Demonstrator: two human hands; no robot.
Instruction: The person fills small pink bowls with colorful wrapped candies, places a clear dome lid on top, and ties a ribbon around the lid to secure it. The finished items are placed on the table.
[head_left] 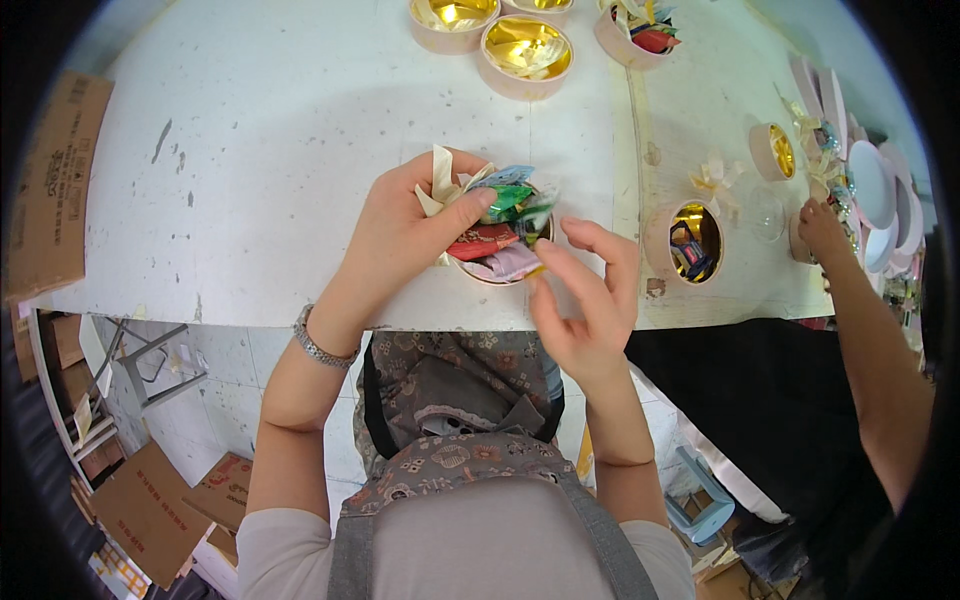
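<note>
Near the table's front edge sits a round box (489,280) crowded with wrapped sweets, its rim mostly hidden. A green-wrapped sweet (512,200), a red packet (482,241) and a pink packet (508,263) show on top, with a blue wrapper (508,175) behind. My left hand (408,215) curls round the box's left side, its thumb pressed on the green sweet. Cream ribbon (440,176) sticks up beside those fingers. At the box's right edge my right hand (592,300) has its fingers apart, the index fingertip close to the sweets; whether it touches them, I cannot tell.
Gold-lined round boxes (527,60) stand at the far side, beside a filled box (635,38). To the right is a box (697,243) with a dark packet inside. A co-worker's hand (824,230) reaches in there. A carton (58,185) borders the table's left.
</note>
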